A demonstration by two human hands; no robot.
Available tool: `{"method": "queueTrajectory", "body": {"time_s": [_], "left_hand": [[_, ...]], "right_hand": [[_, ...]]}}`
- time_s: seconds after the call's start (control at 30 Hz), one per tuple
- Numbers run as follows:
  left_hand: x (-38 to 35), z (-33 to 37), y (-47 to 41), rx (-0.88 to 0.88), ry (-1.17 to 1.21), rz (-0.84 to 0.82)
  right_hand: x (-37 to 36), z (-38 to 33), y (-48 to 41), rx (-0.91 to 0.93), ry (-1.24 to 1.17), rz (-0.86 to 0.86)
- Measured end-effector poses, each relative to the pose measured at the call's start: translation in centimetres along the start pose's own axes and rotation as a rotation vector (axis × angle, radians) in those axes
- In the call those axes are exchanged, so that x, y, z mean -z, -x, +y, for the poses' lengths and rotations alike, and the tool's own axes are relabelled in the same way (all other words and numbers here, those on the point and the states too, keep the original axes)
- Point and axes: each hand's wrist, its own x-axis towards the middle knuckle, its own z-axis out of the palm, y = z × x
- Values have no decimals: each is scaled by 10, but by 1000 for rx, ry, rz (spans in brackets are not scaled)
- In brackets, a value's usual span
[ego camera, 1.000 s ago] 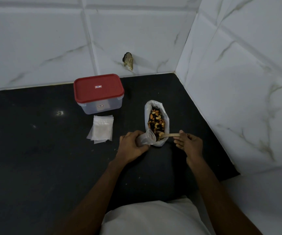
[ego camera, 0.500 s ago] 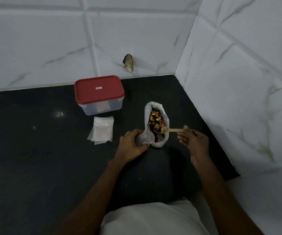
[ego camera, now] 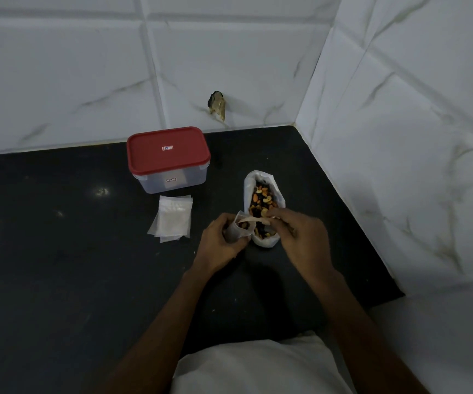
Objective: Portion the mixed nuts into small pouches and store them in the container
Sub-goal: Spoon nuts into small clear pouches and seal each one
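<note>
A white plastic bag (ego camera: 261, 177) of mixed nuts (ego camera: 261, 199) lies open on the black counter. My left hand (ego camera: 221, 242) grips a small clear pouch (ego camera: 233, 231) upright just left of the bag. My right hand (ego camera: 303, 237) pinches a wooden spoon (ego camera: 253, 220), whose bowl lies over the pouch's mouth. A stack of flat clear pouches (ego camera: 173, 220) lies to the left. Behind that stack stands a clear container with a red lid (ego camera: 168, 150), shut.
White marble-look tiled walls meet in a corner at the back right (ego camera: 312, 109). A hole with a brownish stub (ego camera: 217, 106) shows in the back wall. The black counter (ego camera: 58, 265) stretches to the left and ends at the right wall.
My right hand has swung the spoon from the nut bag leftward to the mouth of the pouch. My left hand keeps holding the pouch in about the same place.
</note>
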Motion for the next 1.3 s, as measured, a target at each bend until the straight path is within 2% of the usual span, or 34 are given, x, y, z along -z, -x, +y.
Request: {"method": "queueTrajectory", "body": {"time_s": [0.1, 0.17, 0.37, 0.5, 0.57, 0.67, 0.8, 1.1, 1.23, 1.3], "left_hand": [[1, -1, -1, 3, 35, -8], [0, 1, 0, 5, 53, -12], [4, 5, -1, 23, 74, 25], [6, 9, 1, 26, 109, 92], [6, 8, 3, 37, 122, 111], [5, 7, 5, 86, 149, 75], [4, 10, 11, 114, 199, 48], [5, 8, 11, 133, 239, 80], [5, 7, 12, 157, 261, 75], [7, 7, 12, 179, 352, 61]], "right_hand": [[3, 7, 2, 67, 26, -19], [2, 11, 4, 45, -59, 22], [-1, 8, 5, -325, -445, 280], [-11, 20, 6, -749, -673, 513], [-17, 28, 9, -901, -752, 554], [-29, 33, 9, -983, -733, 537], [-40, 36, 4, -975, -629, 458], [-45, 44, -4, -851, -289, 135], [-44, 34, -5, -633, -119, 120], [-45, 15, -5, -525, -251, 57]]}}
